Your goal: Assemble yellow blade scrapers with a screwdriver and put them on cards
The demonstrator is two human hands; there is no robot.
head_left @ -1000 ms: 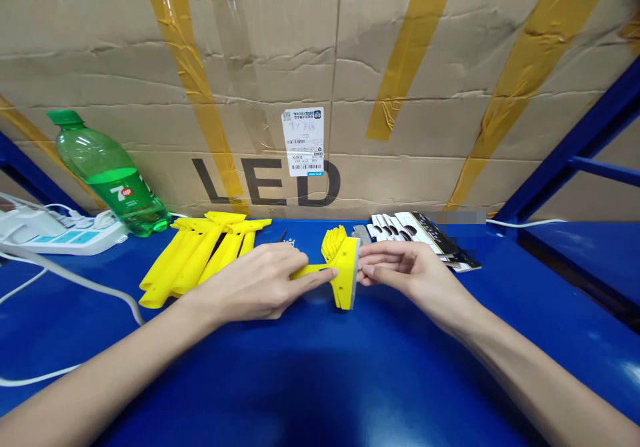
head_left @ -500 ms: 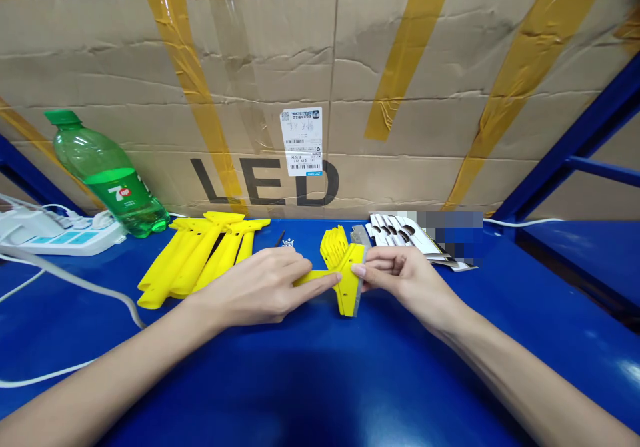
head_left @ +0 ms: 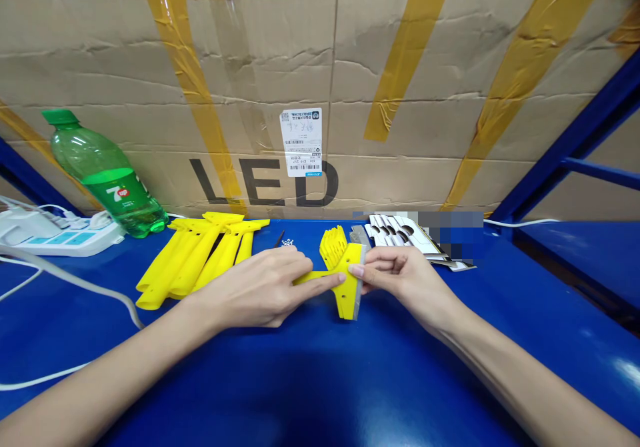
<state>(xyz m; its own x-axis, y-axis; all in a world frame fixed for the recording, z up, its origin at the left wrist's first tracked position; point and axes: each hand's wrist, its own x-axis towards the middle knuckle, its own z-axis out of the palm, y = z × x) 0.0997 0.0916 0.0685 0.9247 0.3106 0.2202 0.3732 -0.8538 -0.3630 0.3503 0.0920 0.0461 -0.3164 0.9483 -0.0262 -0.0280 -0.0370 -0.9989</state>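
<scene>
A yellow scraper (head_left: 346, 305) with a thin metal blade along its right edge is held above the blue table. Its handle is wrapped in my left hand (head_left: 263, 287), whose index finger lies stretched along the scraper's head. My right hand (head_left: 407, 279) pinches the blade side of the head between thumb and fingers. Just behind sits a stack of small yellow plates (head_left: 333, 247), with grey metal blades (head_left: 359, 235) beside it. Several yellow scraper handles (head_left: 200, 257) lie piled beyond my left hand. Small silvery screws (head_left: 287, 242) rest near a thin dark rod (head_left: 279, 239).
White-and-black printed cards (head_left: 393, 232) lie fanned at the back right. A green soda bottle (head_left: 113, 180) leans against the large cardboard box (head_left: 275, 67). A white power strip (head_left: 75, 239) and cables (head_left: 100, 281) occupy the left. A blue metal frame (head_left: 555, 140) rises at right.
The scraper's head has tilted very slightly between my hands, its lower end a little lower. Both hands keep their grip in nearly the same place.
</scene>
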